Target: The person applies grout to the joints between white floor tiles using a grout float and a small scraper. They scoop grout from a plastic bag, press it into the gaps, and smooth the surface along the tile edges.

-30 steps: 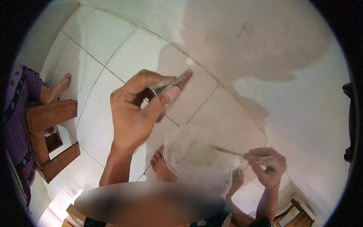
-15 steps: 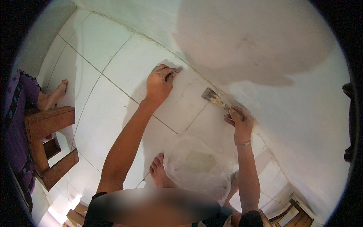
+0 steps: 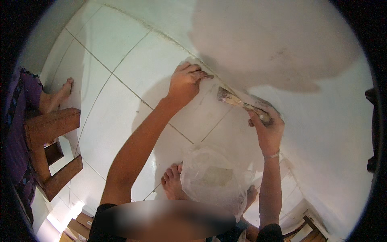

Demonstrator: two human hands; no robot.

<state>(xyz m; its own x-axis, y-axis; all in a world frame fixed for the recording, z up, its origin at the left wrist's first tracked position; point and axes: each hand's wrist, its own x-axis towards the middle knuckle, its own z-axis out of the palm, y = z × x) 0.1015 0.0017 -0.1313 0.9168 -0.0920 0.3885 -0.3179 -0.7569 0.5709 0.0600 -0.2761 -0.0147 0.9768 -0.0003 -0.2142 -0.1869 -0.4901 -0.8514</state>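
Note:
In my right hand (image 3: 271, 131) is a worn, paint-smeared paintbrush (image 3: 238, 103). Its dark bristle end points left, low over the tiles beside the seam where floor and wall meet. My left hand (image 3: 186, 82) is closed in a pinch on a small, flat, brownish thing (image 3: 209, 76) whose kind I cannot make out. It is close to the same seam, a short way up and left of the bristles. A clear plastic bag (image 3: 201, 159) with a pale greyish patch in it lies between my feet.
White floor tiles (image 3: 133, 52) meet a pale wall (image 3: 322, 121) along a rough seam. A wooden stool (image 3: 52, 125) stands at the left, by another person's bare foot (image 3: 60, 94) and purple patterned clothing (image 3: 26, 105). Slatted wooden furniture (image 3: 308, 232) shows at the lower right.
My left hand has moved right and slightly up along the seam with the small flat thing. My right hand has shifted right and tilted the paintbrush, its bristles rising slightly.

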